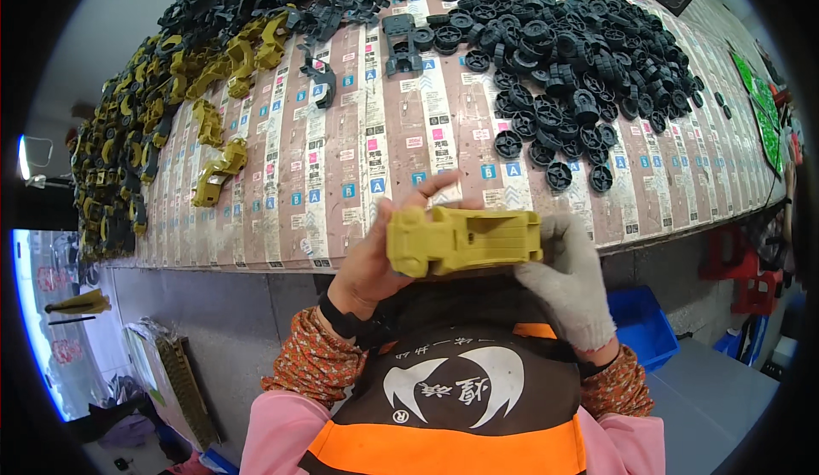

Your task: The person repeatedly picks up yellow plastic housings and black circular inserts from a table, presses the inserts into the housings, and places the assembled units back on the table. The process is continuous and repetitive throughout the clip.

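Observation:
A mustard-yellow plastic toy truck body (465,240) is held level in front of my apron, just over the table's near edge. My bare left hand (368,257) grips its cab end, with the thumb and fingers around it. My right hand (573,283), in a pale work glove, is closed on the end of the cargo bed; some of its fingers are hidden. Beyond my hands, to the left, another yellow truck body (220,172) lies on the table. A dark chassis (401,44) and a curved dark part (320,81) sit farther back.
A large heap of black toy wheels (567,57) covers the table's right side. Yellow truck bodies (128,142) pile along the left edge, with dark plastic parts (230,2) behind. Below the table, at right, are a blue bin (644,330) and red stools (738,262).

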Demonstrator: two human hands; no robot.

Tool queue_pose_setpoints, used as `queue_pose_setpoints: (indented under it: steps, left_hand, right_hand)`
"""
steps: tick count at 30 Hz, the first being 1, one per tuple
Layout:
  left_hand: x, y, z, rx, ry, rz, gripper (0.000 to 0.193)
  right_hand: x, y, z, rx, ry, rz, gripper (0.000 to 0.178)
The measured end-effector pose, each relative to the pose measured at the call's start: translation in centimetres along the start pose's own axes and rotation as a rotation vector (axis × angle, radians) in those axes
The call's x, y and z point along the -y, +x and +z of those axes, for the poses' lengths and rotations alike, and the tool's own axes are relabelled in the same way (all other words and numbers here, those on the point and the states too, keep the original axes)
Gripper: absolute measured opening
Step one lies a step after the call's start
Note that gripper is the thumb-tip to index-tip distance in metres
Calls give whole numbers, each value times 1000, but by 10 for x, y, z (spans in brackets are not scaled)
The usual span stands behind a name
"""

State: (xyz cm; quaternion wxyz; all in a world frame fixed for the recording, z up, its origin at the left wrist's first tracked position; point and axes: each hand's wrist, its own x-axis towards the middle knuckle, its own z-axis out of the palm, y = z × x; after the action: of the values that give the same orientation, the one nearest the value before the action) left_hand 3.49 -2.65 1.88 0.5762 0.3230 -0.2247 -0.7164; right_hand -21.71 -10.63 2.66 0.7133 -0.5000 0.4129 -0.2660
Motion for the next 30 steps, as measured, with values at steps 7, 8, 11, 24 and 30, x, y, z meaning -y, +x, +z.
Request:
queue_pose_setpoints:
  steps: [7,8,11,24,30]
  left_hand:
    - [21,11,10,-122,-220,307,102]
    - [22,12,9,-143,-174,319,100]
    - [23,17,6,-238,-113,243,71]
    - [25,14,4,-355,7,72,59]
    - [30,11,21,-291,66,88,70]
  right_hand:
    - [8,-15,8,54,-220,81,29]
    - [13,-12,4,56,-323,10,25]
    - [22,11,-12,-80,-621,-267,12]
    - [22,65,-25,-299,-1254,-607,21]
    - [27,42,10,-81,-319,-123,23]
